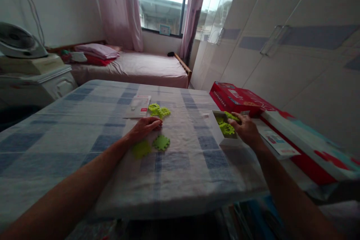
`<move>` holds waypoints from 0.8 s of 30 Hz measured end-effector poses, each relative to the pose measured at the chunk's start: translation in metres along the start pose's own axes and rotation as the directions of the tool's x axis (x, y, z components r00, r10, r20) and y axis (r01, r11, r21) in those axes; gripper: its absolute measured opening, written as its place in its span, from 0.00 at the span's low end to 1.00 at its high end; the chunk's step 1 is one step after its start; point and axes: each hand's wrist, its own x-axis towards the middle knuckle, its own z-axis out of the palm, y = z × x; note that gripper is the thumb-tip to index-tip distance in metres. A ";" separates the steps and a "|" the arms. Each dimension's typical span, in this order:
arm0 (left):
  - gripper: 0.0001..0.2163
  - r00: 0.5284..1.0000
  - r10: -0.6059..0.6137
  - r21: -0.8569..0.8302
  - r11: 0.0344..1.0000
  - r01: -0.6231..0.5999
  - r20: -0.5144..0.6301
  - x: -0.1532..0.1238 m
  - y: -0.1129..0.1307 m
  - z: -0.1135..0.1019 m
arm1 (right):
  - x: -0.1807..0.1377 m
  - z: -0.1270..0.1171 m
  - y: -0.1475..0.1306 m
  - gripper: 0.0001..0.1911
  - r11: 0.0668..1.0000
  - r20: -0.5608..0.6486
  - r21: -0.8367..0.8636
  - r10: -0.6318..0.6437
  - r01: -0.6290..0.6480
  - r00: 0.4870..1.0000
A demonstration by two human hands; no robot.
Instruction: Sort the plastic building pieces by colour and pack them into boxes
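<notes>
My left hand (144, 126) rests on the tablecloth with its fingers pressed together. Its fingertips are at the near end of several joined yellow-green notched pieces (159, 111); whether they grip anything I cannot make out. Nearer to me lie a round green toothed piece (161, 142) and a flat yellow-green piece (141, 149). On the right, my right hand (245, 128) reaches over a small white box (225, 141) and pinches a yellow-green notched piece (231, 116) at its far rim. Another toothed piece (226, 128) lies inside the box.
A white leaflet (137, 106) lies behind my left hand. Along the table's right side are a red box (239, 97), a long red and white box lid (306, 146) and a printed card (279, 142). A bed (152, 67) stands beyond the table, a wardrobe (281, 41) at right.
</notes>
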 end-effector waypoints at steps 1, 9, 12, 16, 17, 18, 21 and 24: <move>0.16 1.000 -0.003 0.002 1.000 0.003 0.002 0.000 0.000 0.000 | -0.001 0.002 0.004 0.29 0.999 0.018 -0.030 -0.017 0.018 1.000; 0.19 1.000 0.002 -0.016 1.000 -0.002 -0.007 0.002 -0.006 -0.003 | -0.026 0.003 -0.070 0.21 0.922 0.055 0.206 -0.346 0.328 0.937; 0.19 1.000 0.001 -0.069 0.998 -0.002 -0.017 0.002 -0.006 -0.004 | -0.042 0.017 -0.123 0.18 0.791 0.232 0.435 -0.561 0.431 0.795; 0.18 0.999 -0.014 -0.131 0.991 0.008 -0.041 0.001 -0.004 -0.004 | -0.058 0.052 -0.173 0.20 0.731 0.318 0.422 -0.674 0.536 0.667; 0.18 0.999 -0.017 -0.143 0.990 0.011 -0.042 0.001 -0.004 -0.004 | -0.059 0.060 -0.180 0.21 0.740 0.343 0.382 -0.670 0.553 0.659; 0.18 0.999 -0.020 -0.157 0.988 0.013 -0.042 0.001 -0.004 -0.004 | -0.060 0.066 -0.185 0.22 0.747 0.365 0.347 -0.665 0.568 0.651; 0.18 0.999 -0.025 -0.195 0.981 0.015 -0.047 0.002 -0.007 -0.004 | -0.060 0.075 -0.190 0.23 0.751 0.417 0.301 -0.658 0.588 0.627; 0.17 0.996 -0.032 -0.235 0.972 0.012 -0.079 0.005 -0.010 -0.005 | -0.059 0.073 -0.187 0.25 0.756 0.419 0.316 -0.654 0.573 0.630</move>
